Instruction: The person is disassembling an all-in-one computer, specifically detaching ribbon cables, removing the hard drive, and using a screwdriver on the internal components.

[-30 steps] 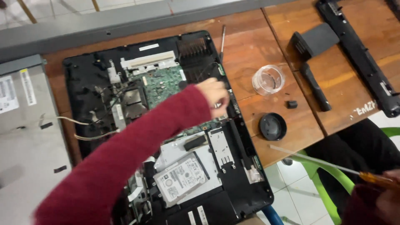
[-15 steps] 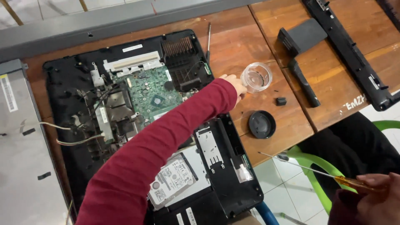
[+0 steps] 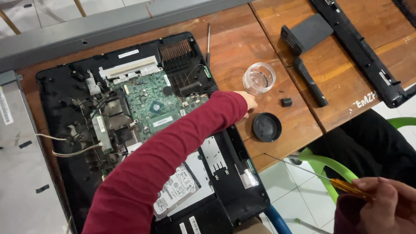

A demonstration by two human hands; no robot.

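wooden counter (image 3: 242,47) carries an opened all-in-one computer chassis (image 3: 56,108), black, back cover off. landmark = the green motherboard (image 3: 151,104) in its middle.

below the motherboard, toward the viewer: hard drive (image 3: 175,193), partly under the red sleeve. far right of the motherboard: long black bezel strip (image 3: 364,47), a black stand piece (image 3: 305,32) and a narrow black bar (image 3: 310,82). lower right of it: round black lid (image 3: 267,127), lying flat; beside that a small black block (image 3: 286,102).

right of the motherboard, just off the chassis edge: small clear plastic jar (image 3: 259,78), upright, open top. looks light and thin-walled, stiff but easy to tip or slide on the wood; smooth sides, so take it around the wall near the rim, not by the lip.

left hand (image 3: 249,102) is just below the jar, fingertips about at its base; grip state hidden by the sleeve, cannot tell, contact unclear.

right hand (image 3: 385,208), far lower right of the motherboard, off the counter: grip clenched on a thin screwdriver (image 3: 312,175), orange handle, shaft pointing back toward the lid.
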